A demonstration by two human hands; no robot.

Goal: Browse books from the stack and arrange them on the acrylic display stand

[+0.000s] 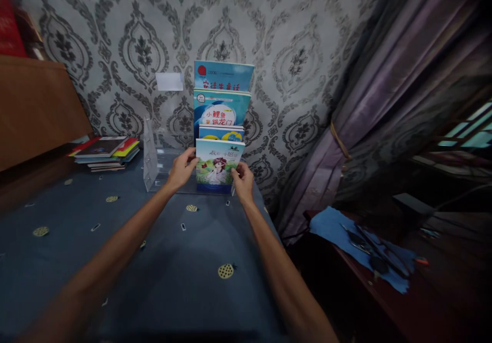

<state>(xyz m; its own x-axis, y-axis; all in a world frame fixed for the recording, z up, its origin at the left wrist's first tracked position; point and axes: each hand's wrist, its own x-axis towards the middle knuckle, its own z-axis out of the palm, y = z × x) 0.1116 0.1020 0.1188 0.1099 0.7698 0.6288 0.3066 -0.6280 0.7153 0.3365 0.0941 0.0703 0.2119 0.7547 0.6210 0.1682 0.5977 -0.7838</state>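
Left hand (182, 169) and right hand (243, 181) hold one book (216, 171) (three covers (221, 113) behind).

Open blue tablecloth (172, 281) leaves a front approach to a clear acrylic book rack (151, 158), its left half unfilled. Upright storybooks (223, 115), flanked by the left hand (182, 169) and right hand (243, 180), block the right; patterned wallpaper (144, 51) closes off the rear.

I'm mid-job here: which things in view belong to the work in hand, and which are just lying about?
In use:
- pale-blue-and-green illustrated paperback, between left hand and right hand
- three mostly blue books standing behind it
- clear plastic tiered rack

Seemingly just lying about:
- flat stack of multicoloured books, left
- crumpled light-blue cloth on dark-red tabletop, right
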